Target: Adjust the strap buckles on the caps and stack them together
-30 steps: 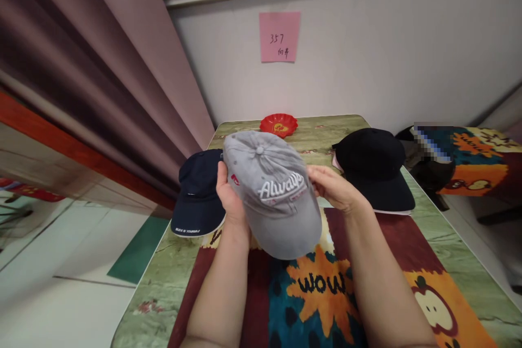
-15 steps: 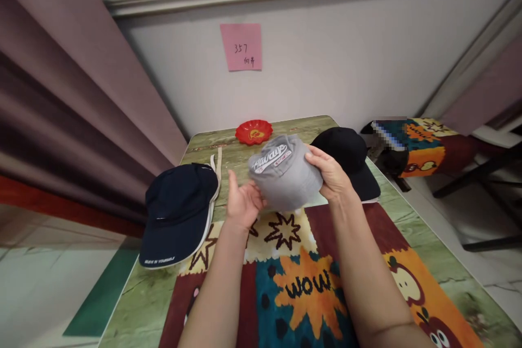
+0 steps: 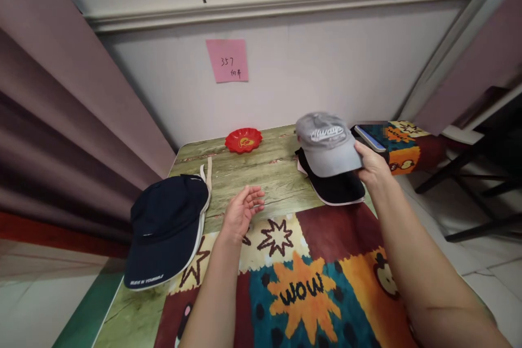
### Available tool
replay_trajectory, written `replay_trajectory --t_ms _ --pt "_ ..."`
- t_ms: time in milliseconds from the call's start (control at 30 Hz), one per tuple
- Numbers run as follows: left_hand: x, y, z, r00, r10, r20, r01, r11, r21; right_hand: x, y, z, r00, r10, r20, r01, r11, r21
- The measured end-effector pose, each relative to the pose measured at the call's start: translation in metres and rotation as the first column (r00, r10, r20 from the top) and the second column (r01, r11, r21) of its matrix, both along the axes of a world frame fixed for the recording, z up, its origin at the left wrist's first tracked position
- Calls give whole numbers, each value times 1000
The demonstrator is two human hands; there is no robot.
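With twelve o'clock straight ahead in your view, your right hand [image 3: 370,164] is at three o'clock, grasping the gray cap [image 3: 329,145] by the right-hand edge of its brim. The gray cap is upright, its white "Always" lettering facing you, and it covers much of the crown of the black cap [image 3: 340,189] on the table [image 3: 261,174]; you cannot tell whether the two caps touch. Your left hand [image 3: 243,212] is released, bare, with fingers loosely bent, a little past six o'clock. The navy cap [image 3: 165,231] sits at eight o'clock, white lettering along its brim and pale straps [image 3: 209,173] sticking up behind. A red scalloped dish [image 3: 243,141] lies just off centre, toward ten o'clock. The pink note [image 3: 228,61] on the wall is at eleven o'clock; the patterned cloth [image 3: 302,304], marked "WOW", spreads around five to six o'clock.
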State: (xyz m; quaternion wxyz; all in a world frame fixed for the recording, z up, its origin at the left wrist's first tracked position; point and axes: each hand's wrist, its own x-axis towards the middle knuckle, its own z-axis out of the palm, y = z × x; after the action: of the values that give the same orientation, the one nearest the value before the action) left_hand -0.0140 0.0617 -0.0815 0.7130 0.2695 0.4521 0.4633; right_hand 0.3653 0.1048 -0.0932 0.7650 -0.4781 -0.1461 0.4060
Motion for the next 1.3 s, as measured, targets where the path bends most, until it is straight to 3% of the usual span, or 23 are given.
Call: replay_trajectory --t_ms 100,167,333,467,667,867,1000,1067,1167,1200,1300 --pt "1 -1 2 1000 0 -16 0 1000 21 9 -13 -27 993 -81 -85 69 988 -136" --pt "1 -1 3 1000 -1 -27 2 1000 31 9 -14 -34 987 -93 -128 72 984 -161" --pt "0 -1 4 998 -1 -57 6 997 79 13 3 -23 984 -75 -161 55 990 -127" --pt "4 -5 5 994 -13 -109 29 989 146 21 5 -23 988 -102 -113 89 990 -113" --pt "17 -11 5 980 -78 -183 112 977 179 32 -21 -63 985 -169 35 173 957 -233" --pt "32 -24 2 951 -83 -297 150 966 212 35 -23 -72 990 -18 139 52 967 -249" --pt "60 -52 -15 838 -116 -533 320 896 307 30 -27 -73 958 -55 281 133 954 -268" --pt "82 -67 -27 720 -76 -689 450 808 381 26 -33 -75 925 -81 372 194 941 -279" --pt "119 -81 -44 571 50 -820 620 628 470 21 -43 -76 862 -70 502 248 922 -297" --pt "131 -83 -49 537 87 -839 636 612 471 18 -46 -76 840 -57 539 259 916 -306" --pt "160 -81 -58 474 172 -864 604 651 460 11 -54 -73 779 1 627 279 895 -347"
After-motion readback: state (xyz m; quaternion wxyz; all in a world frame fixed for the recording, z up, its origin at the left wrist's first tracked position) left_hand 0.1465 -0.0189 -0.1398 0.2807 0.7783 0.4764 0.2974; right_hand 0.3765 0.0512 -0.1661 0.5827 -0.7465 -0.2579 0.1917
